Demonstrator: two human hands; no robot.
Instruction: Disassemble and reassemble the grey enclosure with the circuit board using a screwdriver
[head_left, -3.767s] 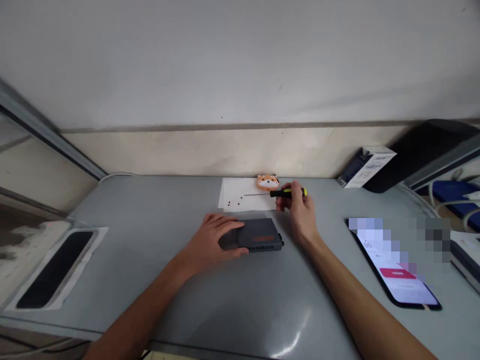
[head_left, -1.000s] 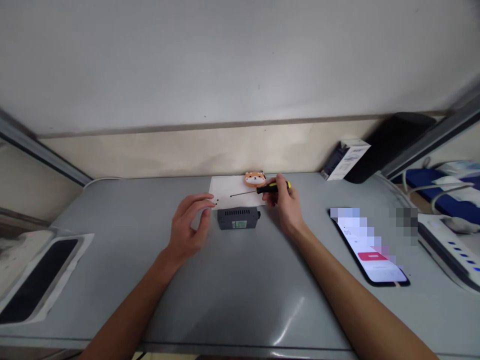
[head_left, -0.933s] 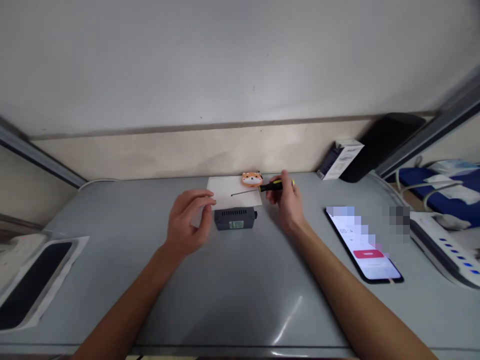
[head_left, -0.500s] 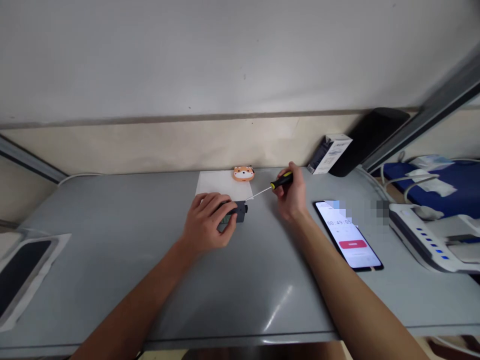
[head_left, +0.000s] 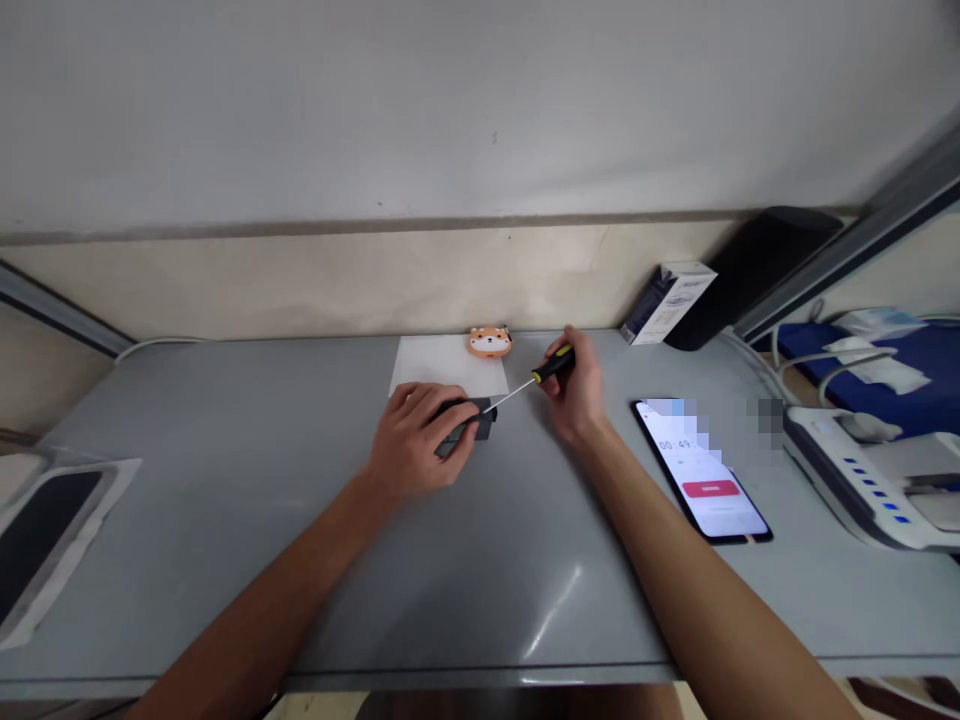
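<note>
My left hand point(head_left: 420, 435) is closed over a small dark boxy device point(head_left: 484, 422), holding it down on the grey table. The fingers cover most of it; only its right end and a bit of its near face show. My right hand point(head_left: 576, 390) grips a screwdriver point(head_left: 553, 365) by its black and yellow handle. The thin metal shaft points down and left, and its tip meets or overlaps the device's upper right part; I cannot tell whether it sits in a screw. A white sheet of paper point(head_left: 427, 362) lies just behind the left hand.
An orange animal-face case point(head_left: 490, 342) rests on the paper's far edge. On the right lie a phone point(head_left: 705, 480) showing a timer and a white power strip point(head_left: 847, 470). A carton point(head_left: 667, 302) and a black cylinder point(head_left: 750, 275) lean at the back. A dark tablet-like slab point(head_left: 49, 540) is far left.
The screwdriver tip has shifted left and slightly down, from the device's far right corner onto its top. My right hand moved a little left with it. My left hand still holds the device.
</note>
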